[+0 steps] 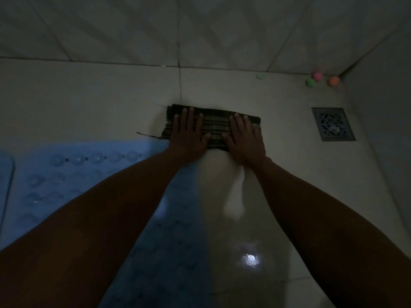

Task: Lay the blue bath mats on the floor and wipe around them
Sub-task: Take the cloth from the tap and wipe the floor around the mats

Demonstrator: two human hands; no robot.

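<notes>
A dark striped cloth [213, 127], folded into a strip, lies on the pale tiled floor [100, 103] just past the blue mat's far right corner. My left hand [189, 134] presses flat on its left half, fingers spread. On the right half rests my right hand [244, 138], also flat with fingers apart. A blue bath mat [73, 172] with round suction bumps lies flat at the left, partly under my left forearm. The edge of a second blue mat [5, 178] shows at the far left.
A square metal floor drain [333, 124] sits to the right of the cloth. Three small coloured balls [318, 77] lie in the far right corner. Tiled walls rise at the back [200, 30] and on the right. The floor near me shines wet.
</notes>
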